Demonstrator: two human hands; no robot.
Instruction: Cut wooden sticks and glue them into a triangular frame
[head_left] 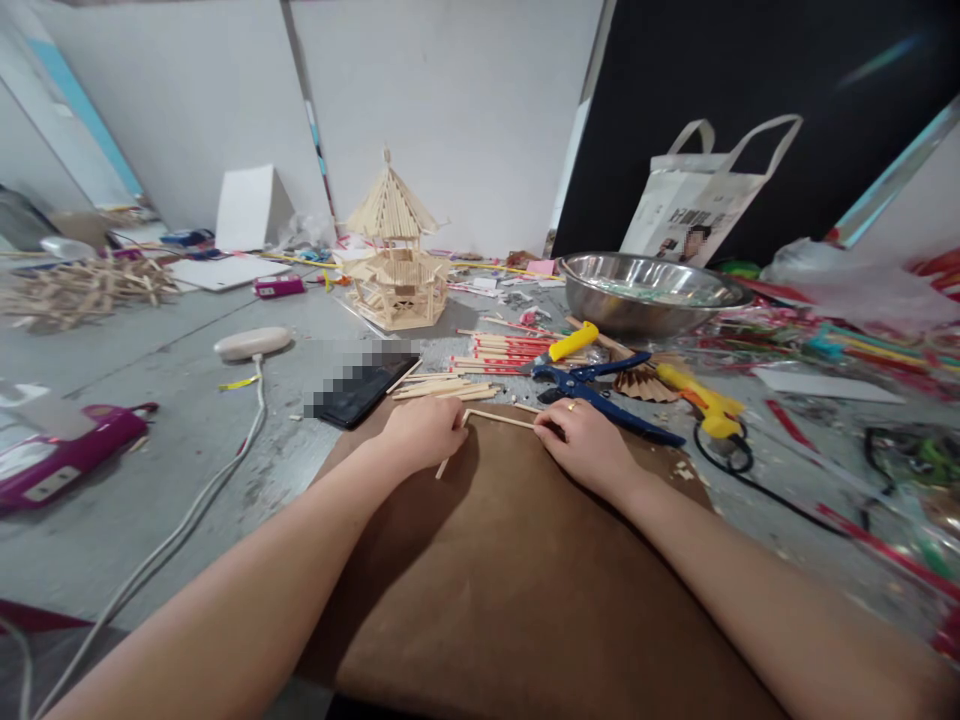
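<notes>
My left hand is closed, pinching a thin wooden stick whose lower end points toward me. A second wooden stick meets it at an angle by my left fingertips and runs across to my right hand. The fingers of my right hand are closed around that stick's other end. Both hands are over a brown sheet. Just beyond them lie loose wooden sticks and sticks with red wrapping. Blue-handled cutters lie beside my right hand.
A black phone lies beyond my left hand. Behind stands a wooden-stick pavilion model. To the right are a yellow-handled knife, a yellow glue gun with a cord and a metal basin. A white cable crosses the left.
</notes>
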